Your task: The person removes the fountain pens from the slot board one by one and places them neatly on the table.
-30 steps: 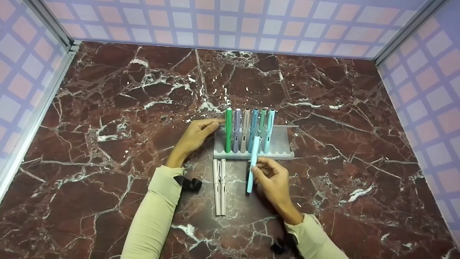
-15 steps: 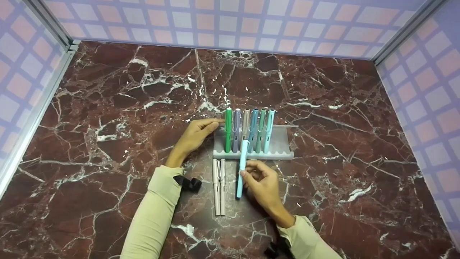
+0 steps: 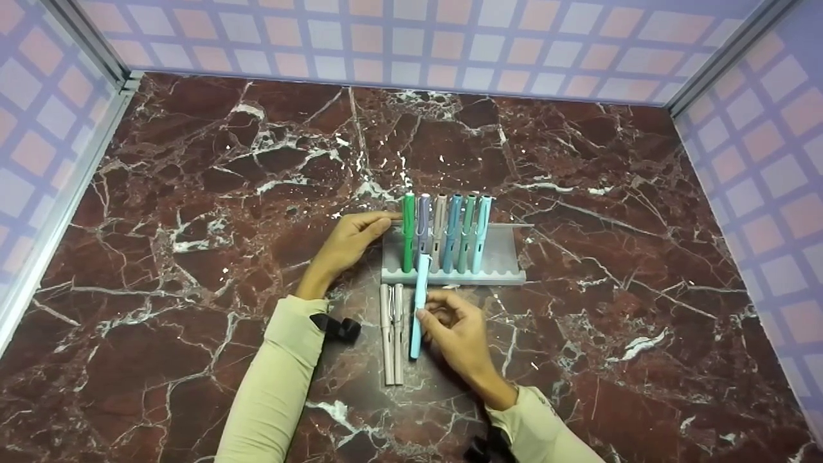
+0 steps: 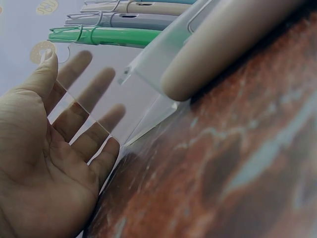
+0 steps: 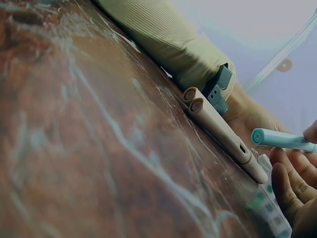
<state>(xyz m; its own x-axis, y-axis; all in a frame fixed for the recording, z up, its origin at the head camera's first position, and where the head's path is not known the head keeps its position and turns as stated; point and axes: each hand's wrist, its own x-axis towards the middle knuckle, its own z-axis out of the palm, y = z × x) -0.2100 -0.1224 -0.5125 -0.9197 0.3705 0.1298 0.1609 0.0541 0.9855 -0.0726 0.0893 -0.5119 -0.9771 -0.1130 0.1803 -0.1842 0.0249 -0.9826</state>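
In the head view my right hand (image 3: 460,334) pinches a light blue pen (image 3: 420,289) between thumb and fingers. The pen is tilted, just right of two beige capped pens (image 3: 393,341) lying side by side on the table. My left hand (image 3: 357,241) is at the left end of a clear pen stand (image 3: 505,251). Through its panel in the left wrist view, the left fingers (image 4: 81,109) show nearly straight behind it, with the thumb beside the edge. Several pens lean in a row on the stand, from a green pen (image 3: 409,231) to another light blue pen (image 3: 482,235).
Notches run along the stand's front lip, and those at its right end hold no pens. Dark red marbled tabletop (image 3: 257,193) surrounds everything. Checked panels (image 3: 411,42) wall the table at the back and both sides.
My right hand has carried the light blue pen left and slightly toward me, closer to the two beige pens. The left hand and the stand have kept their place.
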